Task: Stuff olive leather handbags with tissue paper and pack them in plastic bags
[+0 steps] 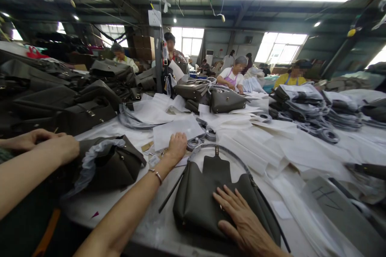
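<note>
A dark olive-grey handbag (199,200) lies on the table in front of me, its flap spread upward and a long strap arching above it. My right hand (238,217) rests flat on the bag's front, fingers stretched out. Farther forward, my left hand (177,146), with a bracelet at the wrist, has its fingers curled down at the edge of a white sheet (163,134). What those fingers hold, if anything, is hidden. A wrapped strap coil (194,143) and small tags (153,160) lie close to that hand.
A co-worker's hands (57,144) are at the left, beside another dark bag (129,164) with crumpled wrapping. Dark bags (87,112) pile up at the back left. White sheets (256,156) cover the right side; wrapped stacks (301,104) stand beyond. A post (158,48) rises behind the table.
</note>
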### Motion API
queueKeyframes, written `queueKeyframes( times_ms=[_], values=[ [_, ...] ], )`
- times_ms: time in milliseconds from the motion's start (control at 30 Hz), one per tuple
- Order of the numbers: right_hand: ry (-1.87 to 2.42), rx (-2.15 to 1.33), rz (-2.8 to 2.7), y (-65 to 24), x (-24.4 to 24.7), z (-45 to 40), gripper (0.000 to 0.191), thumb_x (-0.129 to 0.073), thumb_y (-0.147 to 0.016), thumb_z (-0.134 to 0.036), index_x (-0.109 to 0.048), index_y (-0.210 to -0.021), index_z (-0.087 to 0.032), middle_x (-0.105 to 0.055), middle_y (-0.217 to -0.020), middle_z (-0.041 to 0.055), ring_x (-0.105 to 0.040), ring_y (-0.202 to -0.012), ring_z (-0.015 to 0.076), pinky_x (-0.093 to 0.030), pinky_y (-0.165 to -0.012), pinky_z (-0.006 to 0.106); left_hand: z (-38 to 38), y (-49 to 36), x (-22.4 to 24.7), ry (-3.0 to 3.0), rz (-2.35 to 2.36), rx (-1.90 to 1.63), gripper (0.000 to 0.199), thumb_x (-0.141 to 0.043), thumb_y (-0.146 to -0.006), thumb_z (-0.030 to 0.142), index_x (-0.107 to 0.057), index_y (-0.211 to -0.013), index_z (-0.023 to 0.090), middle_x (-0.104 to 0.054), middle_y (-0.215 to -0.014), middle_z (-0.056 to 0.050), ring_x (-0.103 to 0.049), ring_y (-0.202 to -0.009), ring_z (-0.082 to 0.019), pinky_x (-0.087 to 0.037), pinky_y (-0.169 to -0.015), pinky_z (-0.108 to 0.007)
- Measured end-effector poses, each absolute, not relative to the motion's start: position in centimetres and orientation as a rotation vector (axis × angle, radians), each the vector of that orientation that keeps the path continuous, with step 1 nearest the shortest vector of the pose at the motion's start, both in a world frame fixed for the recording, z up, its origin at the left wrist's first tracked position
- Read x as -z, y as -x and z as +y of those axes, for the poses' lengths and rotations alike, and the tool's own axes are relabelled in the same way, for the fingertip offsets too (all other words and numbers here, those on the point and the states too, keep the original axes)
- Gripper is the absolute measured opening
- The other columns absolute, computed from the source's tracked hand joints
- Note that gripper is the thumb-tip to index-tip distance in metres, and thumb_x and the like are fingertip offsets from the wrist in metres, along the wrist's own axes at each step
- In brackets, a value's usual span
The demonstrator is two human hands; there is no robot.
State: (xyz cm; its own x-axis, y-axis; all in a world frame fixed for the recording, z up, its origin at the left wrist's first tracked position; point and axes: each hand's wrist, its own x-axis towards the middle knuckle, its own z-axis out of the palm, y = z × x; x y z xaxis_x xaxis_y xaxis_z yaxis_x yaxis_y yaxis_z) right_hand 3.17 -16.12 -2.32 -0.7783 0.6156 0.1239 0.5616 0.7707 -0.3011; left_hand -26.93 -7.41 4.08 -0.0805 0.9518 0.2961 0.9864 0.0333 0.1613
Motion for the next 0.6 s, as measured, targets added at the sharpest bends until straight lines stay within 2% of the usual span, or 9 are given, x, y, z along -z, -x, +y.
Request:
queueKeyframes(
  times_ms=[100,167,267,333,400,467,533,600],
  values=[
    [0.91,-0.334,-2.779,-3.2,2.4,-15.8,0.062,-0.051,-0.094,-0.051,-0.031,-0.151,-0.037,-0.038,-0.152,0.0024,-0.033,-0.141,0.0325,-0.032,-0.113,0.06,-5.1,27.3,-3.3,1.991,-2.244,0.49,0.035,-0.06,-0.092,0.034,-0.057,-0.121,0.013,-0.059,-0.121,-0.012,-0.06,-0.106,-0.024,-0.051,-0.091,-0.045],
    [0.903,-0.322,-2.78,-3.2,2.5,-15.7,0.061,-0.051,-0.094,-0.051,-0.032,-0.151,-0.037,-0.038,-0.152,0.0025,-0.034,-0.141,0.0325,-0.032,-0.113,0.06,-4.6,27.7,-3.4,1.983,-2.255,0.483,0.037,-0.061,-0.092,0.038,-0.057,-0.121,0.015,-0.059,-0.121,-0.01,-0.061,-0.103,-0.022,-0.054,-0.087,-0.043],
    [0.899,-0.342,-2.742,-3.3,2.4,-16.0,0.061,-0.052,-0.094,-0.049,-0.033,-0.15,-0.036,-0.039,-0.152,0.0025,-0.035,-0.141,0.0311,-0.033,-0.113,0.058,-4.7,28.3,-5.0,1.972,-2.239,0.463,0.033,-0.059,-0.093,0.035,-0.058,-0.118,0.014,-0.062,-0.115,-0.01,-0.063,-0.099,-0.022,-0.055,-0.084,-0.041],
    [0.916,-0.383,-2.702,-3.2,2.0,-16.5,0.062,-0.053,-0.094,-0.049,-0.033,-0.151,-0.034,-0.04,-0.152,0.0038,-0.034,-0.141,0.0299,-0.032,-0.114,0.057,-5.4,28.1,-6.8,1.969,-2.201,0.458,0.028,-0.051,-0.096,0.026,-0.06,-0.118,0.01,-0.065,-0.107,-0.014,-0.065,-0.097,-0.025,-0.053,-0.083,-0.041],
    [0.954,-0.429,-2.659,-3.1,1.5,-16.9,0.065,-0.053,-0.093,-0.049,-0.032,-0.152,-0.028,-0.041,-0.152,0.0072,-0.034,-0.142,0.0291,-0.029,-0.116,0.056,-7.3,26.6,-8.6,1.997,-2.11,0.478,0.034,-0.039,-0.097,0.016,-0.056,-0.126,0.008,-0.065,-0.108,-0.021,-0.063,-0.102,-0.03,-0.05,-0.086,-0.043],
    [0.996,-0.453,-2.625,-3.0,1.3,-17.1,0.071,-0.055,-0.092,-0.051,-0.031,-0.152,-0.021,-0.041,-0.152,0.012,-0.034,-0.142,0.0298,-0.029,-0.116,0.056,-10.5,23.9,-10.0,2.097,-1.929,0.512,0.039,-0.034,-0.099,0.017,-0.051,-0.134,0.012,-0.064,-0.113,-0.019,-0.06,-0.108,-0.029,-0.046,-0.093,-0.043],
    [1.026,-0.424,-2.593,-2.9,1.6,-17.1,0.075,-0.058,-0.09,-0.051,-0.033,-0.151,-0.017,-0.043,-0.15,0.0158,-0.037,-0.14,0.0328,-0.032,-0.115,0.057,-14.7,20.4,-10.4,2.321,-1.464,0.528,0.038,-0.032,-0.099,0.018,-0.053,-0.132,0.013,-0.067,-0.096,-0.013,-0.063,-0.094,-0.026,-0.048,-0.089,-0.041],
    [1.014,-0.336,-2.569,-3.1,2.5,-17.1,0.062,-0.06,-0.09,-0.041,-0.045,-0.146,-0.02,-0.054,-0.141,0.0145,-0.048,-0.132,0.0347,-0.041,-0.11,0.055,-18.8,17.1,-9.4,2.486,-1.064,0.514,0.037,-0.033,-0.098,0.015,-0.054,-0.128,0.011,-0.067,-0.088,-0.008,-0.063,-0.084,-0.021,-0.046,-0.095,-0.04]
  ],
)
